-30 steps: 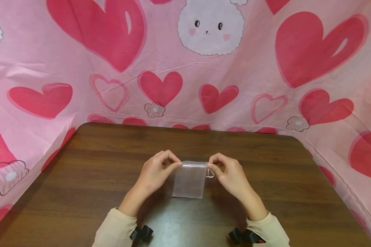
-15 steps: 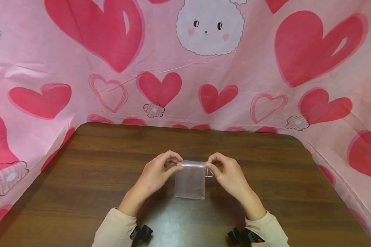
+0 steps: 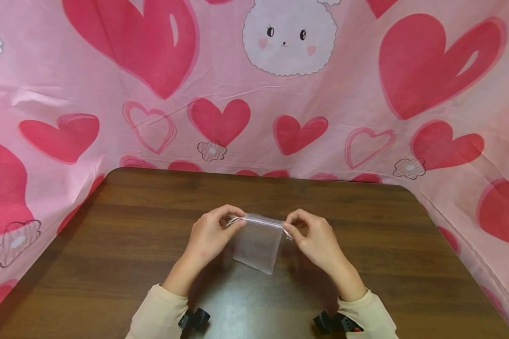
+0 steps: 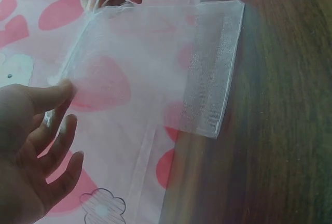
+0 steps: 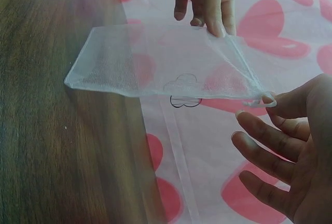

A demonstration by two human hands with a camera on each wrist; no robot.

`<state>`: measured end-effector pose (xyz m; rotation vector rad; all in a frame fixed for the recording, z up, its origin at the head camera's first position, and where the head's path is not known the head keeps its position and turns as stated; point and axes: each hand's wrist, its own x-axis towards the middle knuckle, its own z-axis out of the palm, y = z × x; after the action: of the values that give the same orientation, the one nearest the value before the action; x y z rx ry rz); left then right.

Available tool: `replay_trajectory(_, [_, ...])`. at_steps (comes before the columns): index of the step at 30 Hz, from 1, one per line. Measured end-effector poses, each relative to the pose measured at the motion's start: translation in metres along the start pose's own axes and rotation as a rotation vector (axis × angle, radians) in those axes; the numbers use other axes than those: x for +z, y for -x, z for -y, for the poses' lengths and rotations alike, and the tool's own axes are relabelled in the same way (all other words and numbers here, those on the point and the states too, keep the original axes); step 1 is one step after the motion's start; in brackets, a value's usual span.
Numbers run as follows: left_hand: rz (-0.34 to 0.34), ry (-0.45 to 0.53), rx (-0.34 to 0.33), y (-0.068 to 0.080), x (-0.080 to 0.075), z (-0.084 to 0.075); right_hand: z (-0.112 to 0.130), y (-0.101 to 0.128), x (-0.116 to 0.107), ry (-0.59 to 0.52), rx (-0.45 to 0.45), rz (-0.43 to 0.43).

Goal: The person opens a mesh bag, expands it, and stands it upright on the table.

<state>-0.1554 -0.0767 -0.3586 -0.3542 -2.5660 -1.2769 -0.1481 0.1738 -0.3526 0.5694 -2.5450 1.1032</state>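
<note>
1. Left hand and right hand pinch the sheer bag by its top, above the table.
2. Its bottom edge now slants, earlier nearly level.
3. Wrist views show lower fingers hidden from the head view.

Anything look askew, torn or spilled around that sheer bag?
Only a slight tilt: in the head view the sheer bag slopes, its bottom edge lower toward the right hand than toward the left hand. I see no tear or spill.

You are lifting your left hand slightly and edging it away from your right hand; the sheer bag is tilting, its side nearest your left riding higher, and the cord loop beside your right is narrowing.
</note>
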Motion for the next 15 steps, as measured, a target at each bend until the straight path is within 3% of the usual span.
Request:
replay_trajectory(5, [-0.016,0.005,-0.024,-0.0007,-0.0005,-0.0003,-0.0005,0.0002,-0.0001,0.016,-0.003,-0.001])
replay_trajectory(15, [-0.028,0.009,-0.008,0.0006,0.0013,-0.0016,-0.0011,0.0007,0.0002,0.019,-0.005,-0.009])
